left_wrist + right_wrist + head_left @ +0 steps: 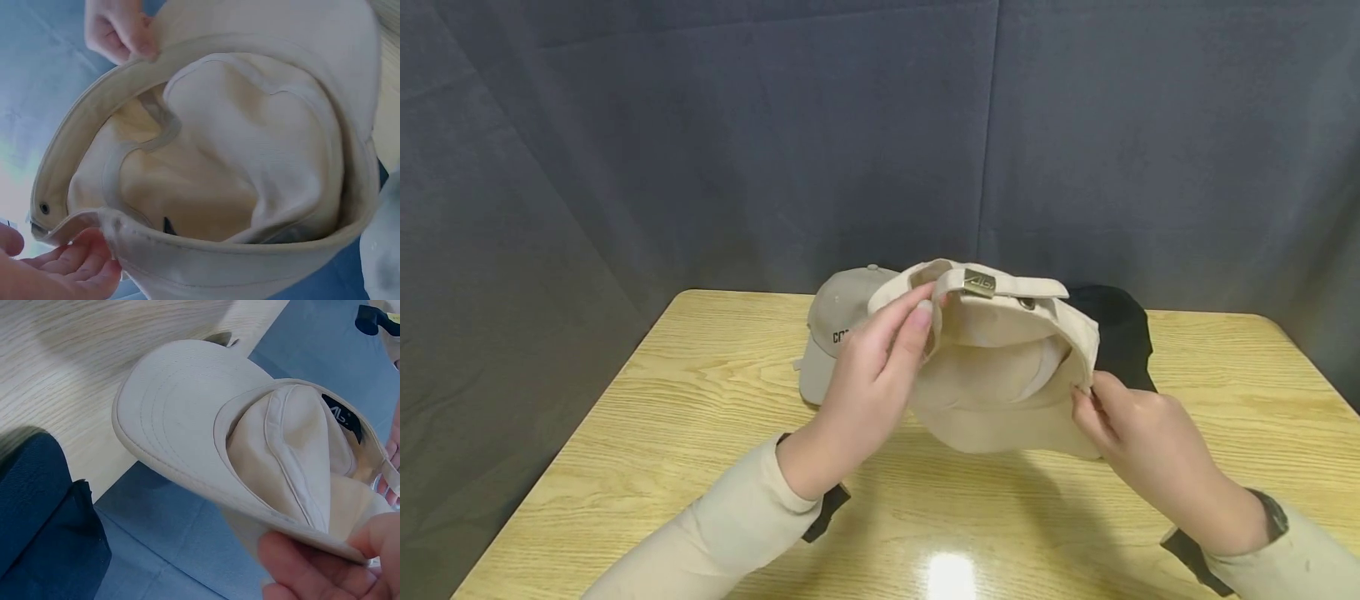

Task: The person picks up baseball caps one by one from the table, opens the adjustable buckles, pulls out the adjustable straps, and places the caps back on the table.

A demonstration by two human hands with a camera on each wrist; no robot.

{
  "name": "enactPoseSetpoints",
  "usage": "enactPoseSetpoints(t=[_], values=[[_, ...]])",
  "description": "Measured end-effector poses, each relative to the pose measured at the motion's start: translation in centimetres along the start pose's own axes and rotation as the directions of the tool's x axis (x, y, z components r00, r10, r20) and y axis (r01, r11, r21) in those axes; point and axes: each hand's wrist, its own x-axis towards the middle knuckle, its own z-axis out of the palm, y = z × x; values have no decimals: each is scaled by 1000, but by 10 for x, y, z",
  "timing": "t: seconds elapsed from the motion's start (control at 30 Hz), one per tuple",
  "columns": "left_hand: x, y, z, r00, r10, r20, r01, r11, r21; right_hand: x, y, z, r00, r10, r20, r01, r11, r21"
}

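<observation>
A cream baseball cap (pixel 992 375) is held up over the table, its hollow inside facing me and its brim low. At the back strap with its metal buckle (pixel 979 282), my left hand (pixel 868 379) holds the cap, fingers against the strap. My right hand (pixel 1157 442) pinches the cap's edge at the side, near the brim, between thumb and fingers. In the left wrist view the sweatband (pixel 62 162) and a small eyelet (pixel 44 208) show. A dark label (pixel 342 417) inside the cap shows in the right wrist view.
Behind the held cap, a grey-beige cap (pixel 838 312) with dark lettering rests on the wooden table (pixel 700 375), partly covered. A black cap (pixel 1116 329) sits behind on the right. Dark grey cloth (pixel 775 150) hangs beyond the table's back edge.
</observation>
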Motion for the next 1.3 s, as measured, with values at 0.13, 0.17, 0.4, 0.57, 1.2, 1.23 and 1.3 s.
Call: enactPoseSetpoints(t=[0.13,0.17,0.4,0.57,1.2,1.23,1.3], values=[[5,3,-1,995,-98,9,99,985,-144,-1,0,0,1000,-11,9,11,1000,-3],[6,3,-2,992,-122,11,123,977,-172,-1,0,0,1000,-11,12,11,1000,-4],[7,6,-4,982,-187,-8,179,952,-248,-3,1,2,1000,-7,18,7,1000,-5],[6,8,-5,982,-186,16,182,935,-303,-4,1,2,1000,-14,13,14,1000,-13],[3,10,-5,868,-436,238,487,653,-580,-2,-1,4,1000,-6,17,7,1000,-7],[3,10,-5,870,-434,234,480,638,-602,-1,-1,5,1000,8,29,-8,1000,-4],[3,8,-3,878,-424,220,460,626,-630,0,-2,5,997,53,60,-54,998,12]])
